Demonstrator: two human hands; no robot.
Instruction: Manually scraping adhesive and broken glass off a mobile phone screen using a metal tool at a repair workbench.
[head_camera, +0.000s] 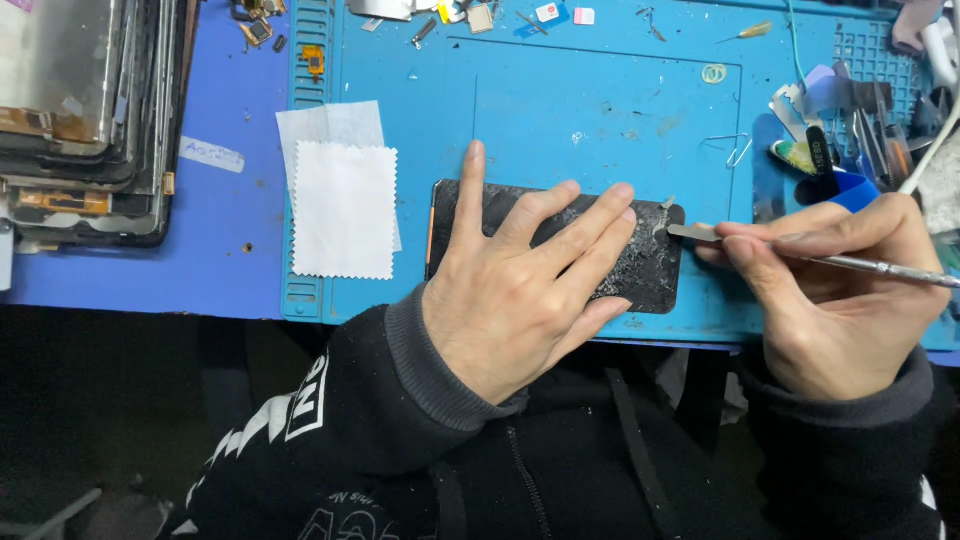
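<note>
A black phone panel with grey glue residue lies flat on the blue work mat. My left hand presses down on it, fingers spread across its surface. My right hand grips a thin metal scraper tool like a pen. The tool's flat tip touches the panel's right edge near the top corner.
Two white cloths lie left of the panel. A stack of old screens sits at the far left. Tweezers, picks and blades crowd the right edge. Small parts and a paper clip are scattered along the mat's top.
</note>
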